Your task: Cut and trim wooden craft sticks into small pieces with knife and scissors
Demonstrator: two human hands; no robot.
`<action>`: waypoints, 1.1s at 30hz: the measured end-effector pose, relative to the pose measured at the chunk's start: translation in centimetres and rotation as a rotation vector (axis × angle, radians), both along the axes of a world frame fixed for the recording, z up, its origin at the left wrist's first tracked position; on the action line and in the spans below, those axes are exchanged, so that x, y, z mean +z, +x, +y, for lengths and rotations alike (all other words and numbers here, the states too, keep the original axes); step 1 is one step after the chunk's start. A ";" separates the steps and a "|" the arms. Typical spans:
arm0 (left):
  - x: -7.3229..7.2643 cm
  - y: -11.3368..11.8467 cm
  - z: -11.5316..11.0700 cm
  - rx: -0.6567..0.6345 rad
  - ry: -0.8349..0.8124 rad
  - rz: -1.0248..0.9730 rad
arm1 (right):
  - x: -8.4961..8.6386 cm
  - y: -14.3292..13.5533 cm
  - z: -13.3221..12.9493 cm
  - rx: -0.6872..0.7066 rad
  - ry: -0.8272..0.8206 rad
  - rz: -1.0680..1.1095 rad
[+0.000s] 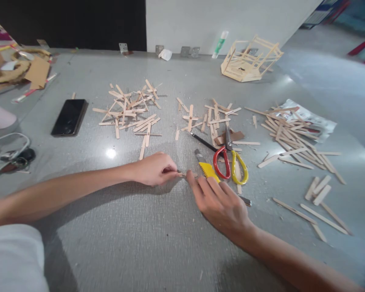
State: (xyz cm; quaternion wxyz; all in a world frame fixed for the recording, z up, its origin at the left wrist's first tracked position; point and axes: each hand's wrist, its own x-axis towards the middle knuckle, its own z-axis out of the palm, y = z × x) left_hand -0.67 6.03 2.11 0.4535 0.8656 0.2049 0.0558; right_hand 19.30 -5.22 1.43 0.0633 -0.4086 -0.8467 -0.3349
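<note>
My left hand (155,168) is closed in a pinch on a short wooden craft stick (181,174), held low over the grey table. From the other side my right hand (220,198) meets the same stick, its index fingertip against it; the thumb is hidden. The other fingers of this hand reach over a yellow-handled utility knife (209,172), and I cannot tell whether they touch it. Just beyond lie scissors (228,151) with one red and one yellow handle loop. A dark, slim tool (205,142) lies partly behind the red loop.
Loose craft sticks lie in a left pile (130,107), a middle pile (214,115) and a right pile (295,129) beside a plastic packet (325,123). A stick-built frame (243,73) and glue tube (220,44) stand at the back. A phone (69,117) lies left.
</note>
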 end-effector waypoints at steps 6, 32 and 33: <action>-0.2 0.0 0.0 -0.003 0.051 -0.009 | -0.7 1.3 0.7 -0.026 -0.194 0.162; -0.5 -0.2 0.1 -0.014 0.072 -0.036 | -0.4 0.0 0.5 -0.110 -0.185 0.374; -0.6 -0.2 0.1 -0.015 0.080 -0.037 | -0.4 -0.2 0.4 -0.137 -0.215 0.428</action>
